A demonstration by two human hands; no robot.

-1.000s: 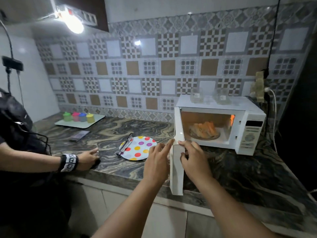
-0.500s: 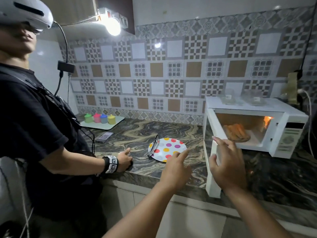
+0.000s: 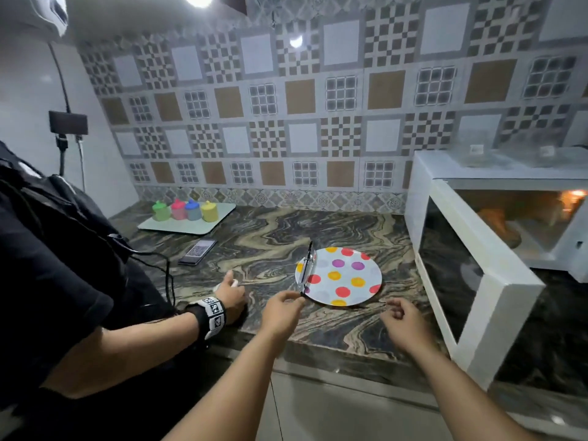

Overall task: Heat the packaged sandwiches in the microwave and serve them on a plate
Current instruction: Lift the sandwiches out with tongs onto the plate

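Step in hand: you are reaching for the tongs (image 3: 306,271) so that you can lift the heated sandwiches (image 3: 499,225) out of the microwave (image 3: 496,183) and onto the plate (image 3: 342,277). This is a judgement from the layout.

Tongs, position: they lie across the left rim of the plate, near the front edge of the table (image 3: 270,237).

Tongs, long axis: it runs from the front edge toward the back wall, leaning slightly right at the far end. The near tip points at your left hand (image 3: 281,313).

Left hand: it is the nearer one. Its fingertips are at the near tip of the tongs; you cannot tell from this view whether they touch it. The fingers are loosely curled and grip nothing.

Right hand (image 3: 402,323): it hovers at the front edge of the table, between the plate and the microwave door (image 3: 467,281). The fingers are half curled and it holds nothing.

Sandwiches: they sit inside the lit cavity, to the right of both hands and further back. They are blurred; no wrapper detail is visible.

Door: it stands open toward you and lies between the plate and the cavity.

Next move: take the tongs along their axis with the left hand, then carry them round the door edge.

Risk: a second person's hand (image 3: 230,296) rests on the table just left of yours.
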